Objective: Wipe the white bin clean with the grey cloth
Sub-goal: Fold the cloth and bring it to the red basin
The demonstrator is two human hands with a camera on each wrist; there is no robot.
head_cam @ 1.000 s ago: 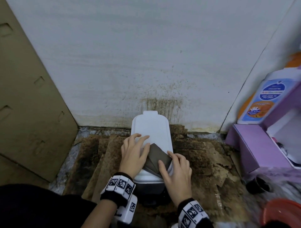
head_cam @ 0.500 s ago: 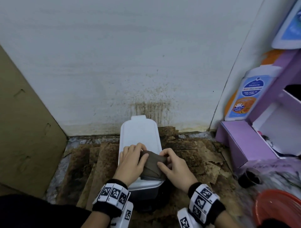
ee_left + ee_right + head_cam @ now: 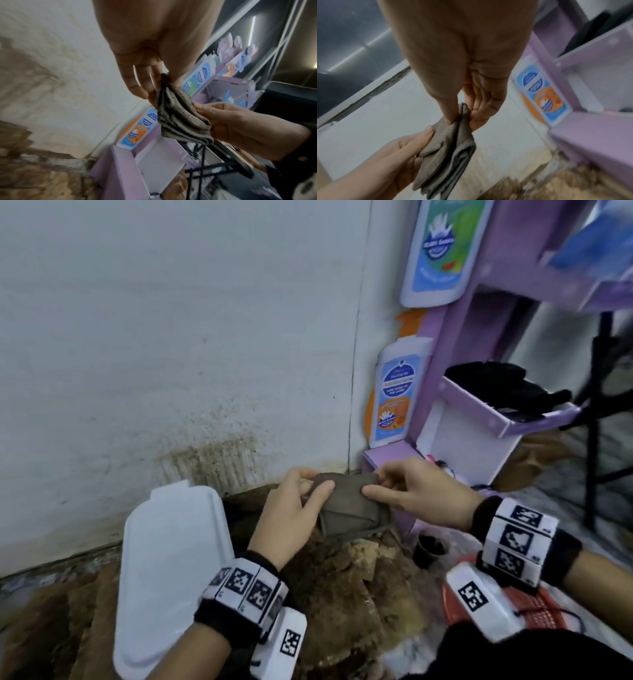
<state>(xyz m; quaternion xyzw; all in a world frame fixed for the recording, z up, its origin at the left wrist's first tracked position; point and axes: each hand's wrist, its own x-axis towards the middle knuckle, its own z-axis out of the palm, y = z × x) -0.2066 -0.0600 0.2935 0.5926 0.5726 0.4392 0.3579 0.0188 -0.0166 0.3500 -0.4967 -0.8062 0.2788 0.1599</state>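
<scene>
The white bin (image 3: 174,570) stands on the floor at the lower left, its flat lid facing up. Off to its right, above the dirty floor, both hands hold the folded grey cloth (image 3: 349,510) in the air. My left hand (image 3: 294,508) grips the cloth's left side, thumb on top. My right hand (image 3: 404,491) pinches its right edge between thumb and fingers. The left wrist view shows the cloth (image 3: 180,115) bunched in folds between the two hands, and the right wrist view shows the cloth (image 3: 447,151) the same way. Neither hand touches the bin.
A stained white wall (image 3: 171,337) runs behind the bin. A purple shelf unit (image 3: 479,419) with wipe packets (image 3: 394,402) stands at the right. Torn brown cardboard (image 3: 342,583) covers the floor. A red basket (image 3: 534,614) and a small dark cup (image 3: 428,549) sit at the lower right.
Both hands lifted the cloth off the bin lid and carried it up and to the right. The head view swung right, so the bin now lies at the lower left.
</scene>
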